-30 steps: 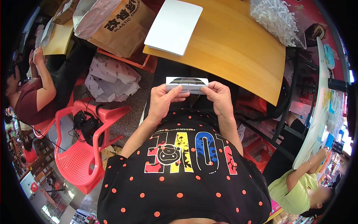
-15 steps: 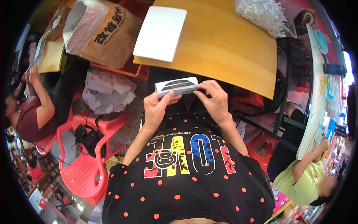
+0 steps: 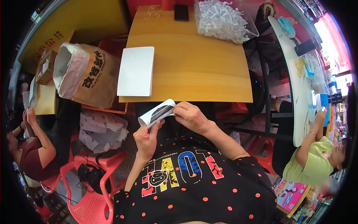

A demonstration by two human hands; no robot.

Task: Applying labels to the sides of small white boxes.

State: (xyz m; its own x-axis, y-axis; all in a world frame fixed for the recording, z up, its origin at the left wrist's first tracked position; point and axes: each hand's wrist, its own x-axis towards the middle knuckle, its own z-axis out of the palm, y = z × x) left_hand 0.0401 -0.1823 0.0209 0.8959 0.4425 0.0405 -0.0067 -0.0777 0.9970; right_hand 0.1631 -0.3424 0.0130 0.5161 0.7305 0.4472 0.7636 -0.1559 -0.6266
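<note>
Above my lap, just off the near edge of the table, is a curled white paper sheet [image 3: 156, 113] with a dark picture printed on it. It bends into a loose tube, its right end higher than its left. My left hand [image 3: 146, 141] grips the lower left part, thumb on the near side. At the right end, my right hand [image 3: 192, 117] pinches the paper's edge between thumb and fingers; the fingertips are partly hidden. Beyond the sheet, a flat stack of white paper [image 3: 136, 71] lies on the wooden table [image 3: 201, 71].
A bin of white paper strips [image 3: 223, 22] stands at the table's far right, near a black phone [image 3: 181, 13]. On the left are a large brown paper sack [image 3: 93, 76] and a red plastic chair [image 3: 87, 194]. People sit on both sides; a white table [image 3: 298, 82] is at right.
The curled sheet has tilted, its right end rising, and my right hand has lifted with it. The view has shifted, bringing the table's far side into sight.
</note>
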